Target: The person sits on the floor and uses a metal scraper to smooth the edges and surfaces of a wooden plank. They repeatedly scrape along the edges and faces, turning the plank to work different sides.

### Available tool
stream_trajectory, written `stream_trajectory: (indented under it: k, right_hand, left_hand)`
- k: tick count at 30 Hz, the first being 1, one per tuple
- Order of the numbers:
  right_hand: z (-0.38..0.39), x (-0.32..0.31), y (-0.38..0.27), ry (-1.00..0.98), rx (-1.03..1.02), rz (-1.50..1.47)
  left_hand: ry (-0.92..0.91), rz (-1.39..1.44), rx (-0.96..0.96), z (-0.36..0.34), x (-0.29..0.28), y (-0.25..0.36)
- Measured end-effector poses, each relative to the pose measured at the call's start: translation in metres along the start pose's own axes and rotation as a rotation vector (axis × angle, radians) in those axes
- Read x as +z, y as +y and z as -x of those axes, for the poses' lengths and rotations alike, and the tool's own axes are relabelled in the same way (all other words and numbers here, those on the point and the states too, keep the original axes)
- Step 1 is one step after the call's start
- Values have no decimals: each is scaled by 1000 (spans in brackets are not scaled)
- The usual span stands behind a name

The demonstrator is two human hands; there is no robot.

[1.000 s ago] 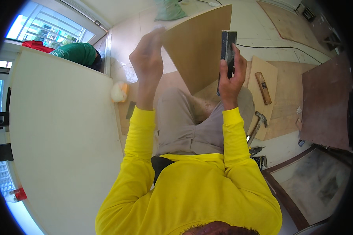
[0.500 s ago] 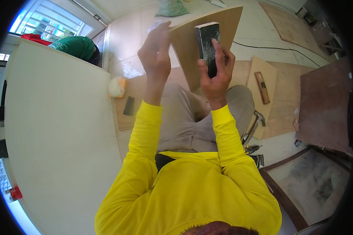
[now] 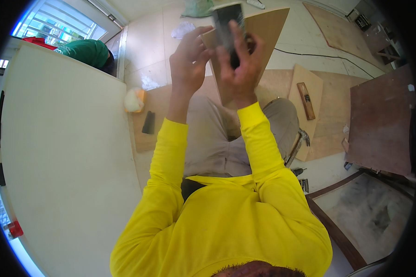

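Note:
A tan wooden board [image 3: 272, 33] stands tilted between my knees, its near corner down by my lap. My left hand [image 3: 188, 64] is at the board's upper left edge, fingers bent over the corner and thumb against the side. In my right hand [image 3: 244, 69] is a dark sanding block [image 3: 227, 28] with a pale end, held with the fingers along it in front of the board's left part. The block is slightly blurred, and I cannot tell whether it touches the board.
A wooden hand plane [image 3: 306, 100] lies on a board at my right, near a claw hammer [image 3: 300, 138]. To my left are a small dark block [image 3: 148, 123], a yellow-and-white bundle [image 3: 135, 100] and a large white panel [image 3: 69, 138]. A black cable [image 3: 328, 56] crosses the floor.
My right hand has brought the sanding block left and slightly up, across the board toward my left hand. My left hand has shifted a little right, its fingers now bent toward the board's edge.

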State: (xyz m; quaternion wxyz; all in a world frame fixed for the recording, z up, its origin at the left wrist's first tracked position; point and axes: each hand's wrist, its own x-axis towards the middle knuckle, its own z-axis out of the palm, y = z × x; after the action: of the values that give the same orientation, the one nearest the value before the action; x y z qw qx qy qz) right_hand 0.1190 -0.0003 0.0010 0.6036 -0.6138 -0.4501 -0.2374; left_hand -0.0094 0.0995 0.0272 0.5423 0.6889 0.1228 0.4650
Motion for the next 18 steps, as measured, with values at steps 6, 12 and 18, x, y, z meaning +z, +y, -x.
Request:
stream_trajectory:
  k: [6,12,18]
  right_hand:
    - [1,0,-10,112,-28,4]
    - [-13,4,-17,45,80,-23]
    - [-10,-2,-10,100,-70,5]
  left_hand:
    - [17,-40,17,0,5,2]
    - [35,-128,24,-1,-1,-1]
    - [20,-69,14,1,3,-3]
